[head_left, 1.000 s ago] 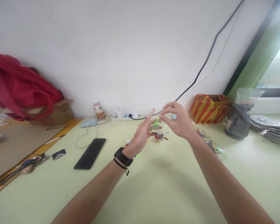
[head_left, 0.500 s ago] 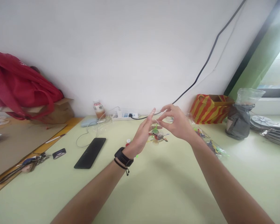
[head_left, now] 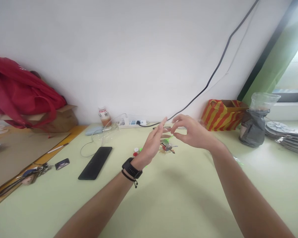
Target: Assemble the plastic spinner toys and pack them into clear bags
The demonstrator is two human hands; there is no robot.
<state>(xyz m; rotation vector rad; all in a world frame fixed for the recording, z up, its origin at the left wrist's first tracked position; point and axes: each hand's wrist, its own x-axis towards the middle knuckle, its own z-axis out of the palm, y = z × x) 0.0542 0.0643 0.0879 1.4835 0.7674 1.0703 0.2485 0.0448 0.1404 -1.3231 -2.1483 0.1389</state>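
Facing each other above the pale green surface [head_left: 164, 205], the left hand [head_left: 150, 147] and right hand [head_left: 192, 132] stand just apart. The left's fingers are stretched nearly straight, palm turned inward; the right's are bent, with a small gap between thumb and forefinger. Whether either grips anything, I cannot tell. A bright green piece [head_left: 165, 142] shows between them, just beside a cluster of small coloured parts [head_left: 167, 148]; whether these are held or lie on the surface is unclear. A black watch [head_left: 131, 168] circles the left wrist. Farther left lies a flat black slab [head_left: 95, 163]; beyond the right hand stands a red-and-yellow striped bag [head_left: 221, 117].
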